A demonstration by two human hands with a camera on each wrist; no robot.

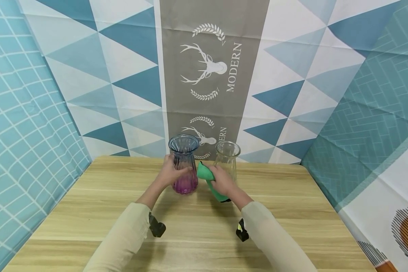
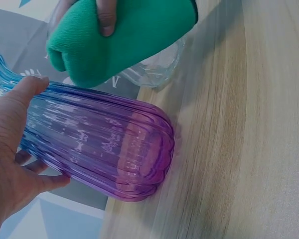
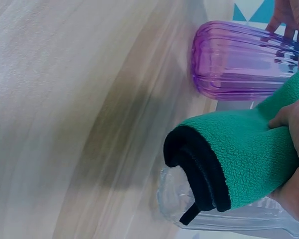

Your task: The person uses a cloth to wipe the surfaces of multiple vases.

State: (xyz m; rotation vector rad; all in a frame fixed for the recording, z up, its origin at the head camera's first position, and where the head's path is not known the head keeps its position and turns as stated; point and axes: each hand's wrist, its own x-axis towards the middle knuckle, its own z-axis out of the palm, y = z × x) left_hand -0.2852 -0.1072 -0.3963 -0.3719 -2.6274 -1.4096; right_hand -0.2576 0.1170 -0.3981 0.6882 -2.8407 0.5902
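Observation:
A ribbed glass vase, blue at its flared top and purple at the base (image 1: pixel 185 185), stands upright near the table's back edge. My left hand (image 1: pixel 169 173) grips it around the side, thumb on the near face and fingers spread behind, as the left wrist view shows. In my right hand (image 1: pixel 223 182) is a folded green cloth with black edging (image 3: pixel 244 154), pinched between thumb and fingers. Just behind the cloth stands a second vase of clear glass (image 1: pixel 228 160), its lower part largely hidden by hand and cloth. Its base (image 3: pixel 172 194) shows past the cloth in the right wrist view.
The wooden table (image 1: pixel 197 241) has light, striped grain. Behind it hangs a patterned sheet (image 1: pixel 132 75) with triangles and a deer-head print, close to the vases. Blue tiled-pattern fabric (image 1: pixel 17 113) borders the left side, and more printed fabric (image 1: pixel 377 132) the right.

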